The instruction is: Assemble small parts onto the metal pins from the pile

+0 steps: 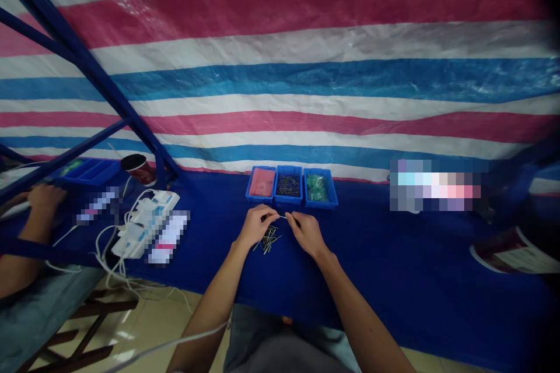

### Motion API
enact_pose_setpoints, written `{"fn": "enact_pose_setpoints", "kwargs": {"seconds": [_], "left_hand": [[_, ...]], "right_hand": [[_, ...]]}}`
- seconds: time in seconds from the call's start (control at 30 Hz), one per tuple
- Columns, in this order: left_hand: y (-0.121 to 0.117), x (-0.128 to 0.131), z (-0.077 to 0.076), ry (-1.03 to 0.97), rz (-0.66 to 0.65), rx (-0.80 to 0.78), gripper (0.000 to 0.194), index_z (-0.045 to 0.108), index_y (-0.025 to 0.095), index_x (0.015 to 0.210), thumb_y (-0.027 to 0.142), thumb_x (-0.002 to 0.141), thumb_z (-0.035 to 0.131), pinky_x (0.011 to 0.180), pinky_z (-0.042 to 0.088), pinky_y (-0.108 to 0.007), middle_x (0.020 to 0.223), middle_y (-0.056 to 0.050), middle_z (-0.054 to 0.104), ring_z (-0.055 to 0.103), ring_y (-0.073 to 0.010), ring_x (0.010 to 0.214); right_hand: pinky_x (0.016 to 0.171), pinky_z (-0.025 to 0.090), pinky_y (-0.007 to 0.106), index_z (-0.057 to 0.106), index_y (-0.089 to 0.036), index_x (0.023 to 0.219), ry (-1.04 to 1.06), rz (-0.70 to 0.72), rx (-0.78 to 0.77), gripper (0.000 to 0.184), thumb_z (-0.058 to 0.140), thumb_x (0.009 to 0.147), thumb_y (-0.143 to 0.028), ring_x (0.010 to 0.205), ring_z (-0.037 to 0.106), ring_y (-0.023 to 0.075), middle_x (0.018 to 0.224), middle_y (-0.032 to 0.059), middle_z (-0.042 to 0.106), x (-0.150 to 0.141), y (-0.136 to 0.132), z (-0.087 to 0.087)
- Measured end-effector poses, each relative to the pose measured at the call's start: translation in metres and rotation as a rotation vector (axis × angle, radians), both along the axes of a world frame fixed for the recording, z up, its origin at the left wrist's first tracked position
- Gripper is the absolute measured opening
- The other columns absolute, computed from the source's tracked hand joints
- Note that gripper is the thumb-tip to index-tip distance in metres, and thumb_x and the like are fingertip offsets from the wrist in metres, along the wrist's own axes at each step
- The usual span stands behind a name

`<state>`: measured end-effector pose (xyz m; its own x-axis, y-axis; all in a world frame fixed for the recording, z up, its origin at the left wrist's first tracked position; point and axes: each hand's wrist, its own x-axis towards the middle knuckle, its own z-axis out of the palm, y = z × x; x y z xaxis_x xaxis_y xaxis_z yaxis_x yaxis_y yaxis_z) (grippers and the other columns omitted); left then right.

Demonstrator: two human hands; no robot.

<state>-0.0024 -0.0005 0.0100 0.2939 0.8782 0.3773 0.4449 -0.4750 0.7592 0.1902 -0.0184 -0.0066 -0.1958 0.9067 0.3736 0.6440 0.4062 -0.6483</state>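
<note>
The left hand (261,222) and the right hand (306,233) are pinching a thin pale piece (282,217) between closed fingertips from both sides, probably for keeping it steady, while a loose pile of thin sticks (268,240) is lying nearby, seemingly for easy reach.

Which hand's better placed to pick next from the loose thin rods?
Probably left: the left hand is right beside the loose thin rods; the right hand is farther off. Both pinch a thin pale piece, so left must free up first.
</note>
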Motion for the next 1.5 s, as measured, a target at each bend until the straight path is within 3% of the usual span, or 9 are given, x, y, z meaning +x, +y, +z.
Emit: {"fn": "enact_pose_setpoints", "kwargs": {"seconds": [1.5], "left_hand": [[-0.0003, 0.0002, 0.0, 0.002, 0.015, -0.012, 0.02, 0.072, 0.016, 0.081, 0.031, 0.091, 0.063, 0.067, 0.043, -0.025, 0.072, -0.002, 0.067, 0.059, -0.0135, 0.068]], "right_hand": [[0.058, 0.031, 0.026, 0.046, -0.02, 0.064, 0.018, 0.02, -0.011, 0.047, 0.037, 0.103, -0.044, 0.055, 0.047, 0.0134, 0.062, 0.0004, 0.054, 0.0003, 0.0008, 0.0006]]}}
